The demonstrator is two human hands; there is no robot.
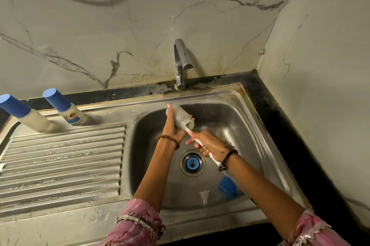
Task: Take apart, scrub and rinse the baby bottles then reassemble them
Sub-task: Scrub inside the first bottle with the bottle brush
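Hands over sink (236, 105): left (173, 125) grips bottle (180, 118), right (208, 143) grips brush handle (200, 143).

Home kitchen, sink corner.
Stainless steel sink (236, 105) with ribbed drainboard (64, 157) at left of frame, set into a dark countertop (280, 125). Chrome tap (181, 61) at top centre, mounted at the sink's back edge. Marble-look wall panels (80, 35) meet in a corner at upper right. Two blue-capped baby bottles (64, 109) stand on the drainboard's back edge, upper left. Stains along the wall joint.
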